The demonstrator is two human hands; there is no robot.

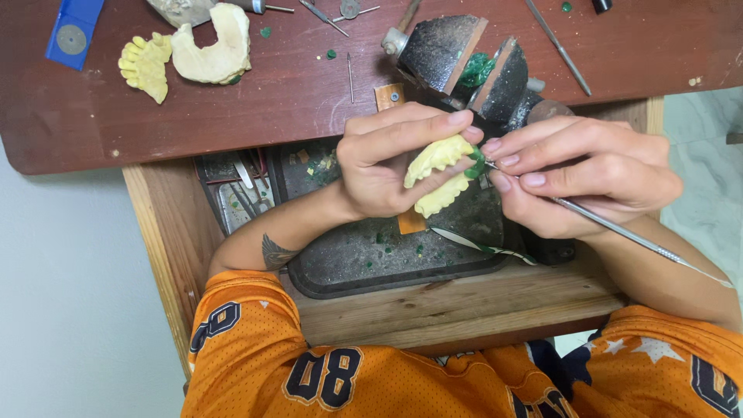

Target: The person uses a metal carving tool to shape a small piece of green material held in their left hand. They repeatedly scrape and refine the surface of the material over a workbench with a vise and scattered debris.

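From where I sit, tip of the thin metal carving tool [619,230] hidden behind fingers, green wax patch [475,164] mostly covered, pale yellow dental cast [439,174] half wrapped by my left hand [387,162], grey plaster piece [179,9] cut off at top edge, tray clutter perhaps wax crumbs, too small to tell.

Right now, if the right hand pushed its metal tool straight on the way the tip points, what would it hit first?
The right hand aims the thin metal carving tool leftward. Its tip already sits at the green wax on the yellow dental cast, so it would likely meet that wax first, then the cast in the left hand.

Yellow dental cast [438,174]; green wax [474,165]; orange jersey [255,364].
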